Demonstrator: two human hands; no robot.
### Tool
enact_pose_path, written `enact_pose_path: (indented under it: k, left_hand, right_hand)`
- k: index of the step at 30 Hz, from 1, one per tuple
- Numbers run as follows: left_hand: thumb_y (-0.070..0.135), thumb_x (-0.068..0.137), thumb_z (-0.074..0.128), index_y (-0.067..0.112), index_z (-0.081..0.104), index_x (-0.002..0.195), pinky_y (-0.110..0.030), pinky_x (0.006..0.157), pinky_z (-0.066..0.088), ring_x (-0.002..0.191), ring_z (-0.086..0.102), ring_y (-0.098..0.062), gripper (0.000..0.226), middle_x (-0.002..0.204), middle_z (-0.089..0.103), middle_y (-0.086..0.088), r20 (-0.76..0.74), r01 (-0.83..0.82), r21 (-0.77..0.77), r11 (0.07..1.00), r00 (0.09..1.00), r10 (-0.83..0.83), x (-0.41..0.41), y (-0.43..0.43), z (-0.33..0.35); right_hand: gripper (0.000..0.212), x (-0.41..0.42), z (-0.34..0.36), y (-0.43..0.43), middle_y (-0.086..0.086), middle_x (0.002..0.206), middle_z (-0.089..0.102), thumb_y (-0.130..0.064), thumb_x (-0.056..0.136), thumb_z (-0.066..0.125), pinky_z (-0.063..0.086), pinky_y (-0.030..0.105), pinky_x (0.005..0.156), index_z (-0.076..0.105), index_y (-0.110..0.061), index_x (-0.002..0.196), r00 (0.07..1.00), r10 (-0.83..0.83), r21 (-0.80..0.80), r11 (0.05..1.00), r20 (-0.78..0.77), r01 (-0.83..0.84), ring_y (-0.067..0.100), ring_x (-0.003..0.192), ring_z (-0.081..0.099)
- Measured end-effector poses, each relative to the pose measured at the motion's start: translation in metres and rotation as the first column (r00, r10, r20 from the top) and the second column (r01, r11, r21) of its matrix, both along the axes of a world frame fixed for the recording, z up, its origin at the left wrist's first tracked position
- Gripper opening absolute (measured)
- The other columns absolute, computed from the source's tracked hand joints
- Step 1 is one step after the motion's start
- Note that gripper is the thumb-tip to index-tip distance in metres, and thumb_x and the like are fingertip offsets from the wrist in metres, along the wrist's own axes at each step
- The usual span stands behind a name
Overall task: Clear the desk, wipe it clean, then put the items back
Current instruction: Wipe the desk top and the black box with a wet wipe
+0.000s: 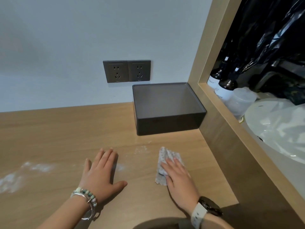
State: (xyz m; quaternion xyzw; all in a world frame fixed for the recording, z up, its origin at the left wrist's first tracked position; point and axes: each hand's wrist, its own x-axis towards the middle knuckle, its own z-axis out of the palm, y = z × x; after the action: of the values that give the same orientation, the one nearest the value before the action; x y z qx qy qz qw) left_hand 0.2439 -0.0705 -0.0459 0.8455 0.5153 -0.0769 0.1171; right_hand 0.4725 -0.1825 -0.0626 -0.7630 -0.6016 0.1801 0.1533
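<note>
A wooden desk fills the lower view. My right hand lies flat with straight fingers on a patterned white cloth, pressing it against the desk. My left hand rests palm down on the bare wood, fingers straight and together, thumb spread out. White powdery smears lie on the desk to the left of that hand, and a fainter patch sits between the two hands. An empty dark grey box stands in the back right corner.
Two dark wall sockets sit above the desk behind the box. A wooden side panel closes the desk on the right. Beyond it a shelf holds dark bottles, black plastic bags and a clear container.
</note>
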Motion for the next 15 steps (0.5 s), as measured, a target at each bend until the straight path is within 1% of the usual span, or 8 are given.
enact_pose_path:
  k: [1,3,5,7,9,11,13,15]
  left_hand:
    - [0.082,0.047,0.008,0.026,-0.009,0.149,-0.048,0.116,-0.003,0.133,-0.026,-0.007,0.117,0.149,-0.025,0.014,0.002,-0.009,0.008,1.0,1.0,0.009,-0.004,-0.001,0.0]
    - [0.082,0.045,0.007,0.026,-0.009,0.148,-0.049,0.116,-0.001,0.136,-0.027,-0.011,0.119,0.151,-0.024,0.011,-0.014,-0.035,0.02,0.999,0.999,0.035,-0.011,-0.001,0.0]
    - [0.083,0.043,0.008,0.026,-0.006,0.149,-0.052,0.115,0.0,0.141,-0.023,-0.019,0.121,0.156,-0.018,0.008,-0.037,-0.072,0.019,0.997,0.997,0.073,-0.02,0.001,0.0]
    - [0.084,0.041,0.009,0.027,-0.004,0.149,-0.054,0.113,-0.001,0.142,-0.023,-0.023,0.123,0.157,-0.015,0.007,-0.062,-0.109,0.001,0.994,0.992,0.109,-0.029,0.003,-0.003]
    - [0.085,0.04,0.006,0.029,-0.005,0.149,-0.055,0.113,-0.001,0.141,-0.023,-0.024,0.124,0.156,-0.016,0.007,-0.085,-0.147,-0.019,0.989,0.986,0.145,-0.038,0.003,-0.009]
    - [0.089,0.037,0.002,0.029,-0.008,0.149,-0.054,0.114,-0.001,0.142,-0.022,-0.023,0.127,0.156,-0.018,0.007,-0.099,-0.167,-0.044,0.985,0.982,0.162,-0.045,0.003,-0.014]
    - [0.097,0.026,-0.005,0.03,-0.01,0.148,-0.052,0.114,-0.001,0.142,-0.021,-0.023,0.139,0.155,-0.02,0.007,-0.088,-0.156,-0.059,0.986,0.985,0.15,-0.051,0.002,-0.016]
    - [0.096,0.015,-0.02,0.031,-0.011,0.148,-0.049,0.115,-0.002,0.143,-0.02,-0.022,0.148,0.155,-0.02,0.007,-0.072,-0.134,-0.058,0.989,0.989,0.129,-0.056,0.006,-0.016]
  right_hand:
    - [0.045,0.002,-0.001,-0.003,-0.022,0.149,0.007,-0.023,0.101,0.03,0.005,0.029,0.115,0.027,-0.037,0.144,0.999,0.015,0.047,0.999,0.037,-0.017,0.004,0.141,0.001]
    - [0.044,0.032,-0.008,-0.004,-0.001,0.153,0.025,-0.018,0.097,0.034,0.023,0.04,0.113,0.041,-0.025,0.14,0.973,-0.154,0.155,0.98,0.171,0.128,0.02,0.142,0.022]
    - [0.044,0.061,-0.009,-0.007,0.01,0.155,0.022,-0.021,0.098,0.035,0.018,0.043,0.117,0.037,-0.019,0.142,0.904,-0.367,0.084,0.93,0.219,0.358,0.027,0.144,0.018]
    - [0.049,0.054,-0.009,-0.001,0.006,0.158,0.015,-0.037,0.099,0.027,0.009,0.041,0.119,0.03,-0.021,0.145,0.891,-0.419,-0.03,0.902,0.174,0.43,0.025,0.145,0.008]
    - [0.062,0.011,-0.006,0.012,0.001,0.157,0.017,-0.053,0.091,0.016,0.008,0.041,0.119,0.035,-0.024,0.142,0.939,-0.323,0.013,0.946,0.116,0.324,0.023,0.146,0.008]
    - [0.054,-0.041,-0.002,0.021,-0.018,0.152,0.009,-0.055,0.093,0.021,0.004,0.035,0.117,0.037,-0.033,0.139,0.998,-0.031,0.011,0.999,0.047,0.03,0.009,0.144,0.0]
    - [0.045,-0.063,-0.004,0.026,-0.028,0.144,0.007,-0.052,0.096,0.031,0.004,0.028,0.115,0.039,-0.035,0.137,0.983,0.18,-0.019,0.983,-0.023,-0.18,0.0,0.139,-0.003]
    - [0.052,-0.042,-0.009,0.03,-0.013,0.15,0.027,-0.049,0.092,0.034,0.016,0.027,0.113,0.042,-0.025,0.138,0.997,0.062,0.067,0.996,-0.036,-0.059,0.011,0.143,0.018]
